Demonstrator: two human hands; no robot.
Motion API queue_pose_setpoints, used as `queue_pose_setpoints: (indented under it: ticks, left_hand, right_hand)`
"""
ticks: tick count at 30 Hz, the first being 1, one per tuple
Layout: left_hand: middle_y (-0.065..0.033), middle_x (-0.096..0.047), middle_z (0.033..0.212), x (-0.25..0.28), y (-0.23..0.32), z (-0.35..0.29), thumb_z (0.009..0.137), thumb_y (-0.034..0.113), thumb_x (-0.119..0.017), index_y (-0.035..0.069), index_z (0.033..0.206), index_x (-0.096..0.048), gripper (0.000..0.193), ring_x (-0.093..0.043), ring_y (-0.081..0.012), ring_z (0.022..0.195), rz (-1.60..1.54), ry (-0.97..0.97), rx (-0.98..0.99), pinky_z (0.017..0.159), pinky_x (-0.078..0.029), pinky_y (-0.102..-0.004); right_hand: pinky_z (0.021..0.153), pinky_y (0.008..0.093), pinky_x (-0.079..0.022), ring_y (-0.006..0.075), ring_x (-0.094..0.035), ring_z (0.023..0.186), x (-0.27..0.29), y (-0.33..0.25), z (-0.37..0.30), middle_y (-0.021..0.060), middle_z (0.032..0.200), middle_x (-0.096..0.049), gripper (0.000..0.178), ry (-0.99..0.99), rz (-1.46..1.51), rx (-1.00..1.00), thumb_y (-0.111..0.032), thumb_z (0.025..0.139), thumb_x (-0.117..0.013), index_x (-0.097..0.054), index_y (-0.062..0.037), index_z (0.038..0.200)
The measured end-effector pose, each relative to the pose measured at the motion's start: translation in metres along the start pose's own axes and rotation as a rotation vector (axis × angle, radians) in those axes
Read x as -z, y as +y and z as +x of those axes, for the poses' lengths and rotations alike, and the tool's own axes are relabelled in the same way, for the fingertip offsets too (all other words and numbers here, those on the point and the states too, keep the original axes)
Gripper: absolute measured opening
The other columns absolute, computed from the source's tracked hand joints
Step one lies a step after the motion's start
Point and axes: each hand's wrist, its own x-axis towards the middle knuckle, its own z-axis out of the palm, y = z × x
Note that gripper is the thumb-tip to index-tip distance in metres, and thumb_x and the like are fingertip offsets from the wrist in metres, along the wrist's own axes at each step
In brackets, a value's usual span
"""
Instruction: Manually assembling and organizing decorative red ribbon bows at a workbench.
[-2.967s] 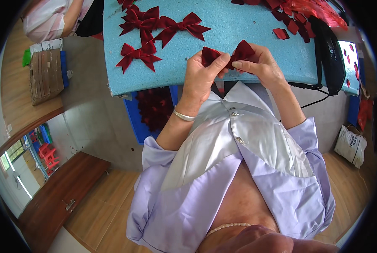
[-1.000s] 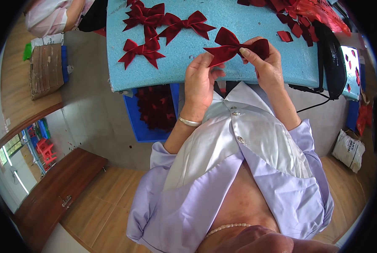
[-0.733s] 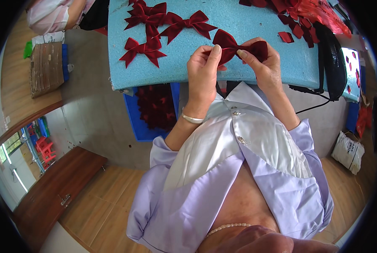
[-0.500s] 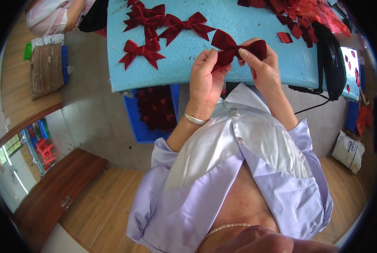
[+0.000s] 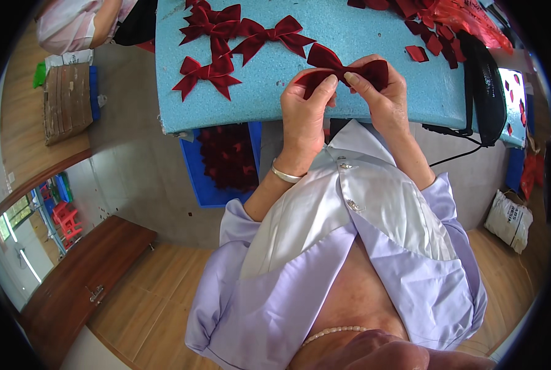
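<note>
Both my hands pinch a dark red velvet bow (image 5: 326, 57) just above the near edge of the light blue table (image 5: 263, 95). My left hand (image 5: 305, 111) has its thumb close to the bow's centre, its fingers behind the left part. On the right side, my right hand (image 5: 383, 98) presses its thumb near the knot, with fingers behind the right loop. The fingers cover parts of the lower bow. To the left, several finished-looking bows lie on the table, among them one bow (image 5: 207, 77) near the left edge and another bow (image 5: 272, 37) farther back.
Loose red fabric pieces (image 5: 432, 43) and a red plastic bag (image 5: 472, 24) lie at the far right, beside a black bag (image 5: 486, 92). Below the table stands a blue bin (image 5: 196, 179) of dark red pieces. Another person's arm (image 5: 107, 23) shows at upper left.
My left thumb has moved up and right to the bow's centre, and the left fingers have risen behind it. The right hand stays nearly in place. The bows on the table have not moved.
</note>
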Motion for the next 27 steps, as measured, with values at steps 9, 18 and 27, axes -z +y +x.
queue_pose_setpoints:
  ticks: [9, 18, 27]
  left_hand:
    - [-0.0017, -0.062, 0.075, 0.000, 0.004, 0.003, 0.085, 0.012, -0.068, 0.002, 0.089, -0.067, 0.011, -0.053, -0.0093, 0.065, -0.102, 0.050, 0.112, 0.061, -0.042, -0.0243]
    - [-0.0043, -0.065, 0.085, 0.016, 0.015, 0.008, 0.088, 0.011, -0.065, 0.004, 0.093, -0.066, 0.008, -0.058, -0.0139, 0.076, -0.182, -0.087, 0.411, 0.066, -0.045, -0.0291]
    - [-0.0112, -0.064, 0.098, 0.021, 0.005, 0.003, 0.095, 0.022, -0.064, 0.002, 0.103, -0.064, 0.022, -0.055, -0.0227, 0.090, -0.534, -0.090, 0.569, 0.082, -0.046, -0.0412]
  right_hand:
    - [0.069, 0.0210, -0.046, 0.0063, -0.056, 0.076, -0.005, 0.000, -0.005, 0.0014, 0.086, -0.065, 0.011, 0.014, -0.138, 0.163, 0.000, 0.086, -0.070, -0.064, -0.0001, 0.096]
    - [0.073, 0.0237, -0.048, 0.0115, -0.058, 0.080, 0.006, 0.005, -0.001, 0.0058, 0.089, -0.062, 0.012, -0.156, -0.148, 0.262, 0.009, 0.086, -0.064, -0.059, 0.0035, 0.096]
    - [0.071, 0.0287, -0.048, 0.0146, -0.058, 0.079, 0.006, 0.007, -0.002, 0.0074, 0.091, -0.063, 0.014, -0.106, 0.194, -0.031, -0.003, 0.088, -0.068, -0.061, 0.0028, 0.099]
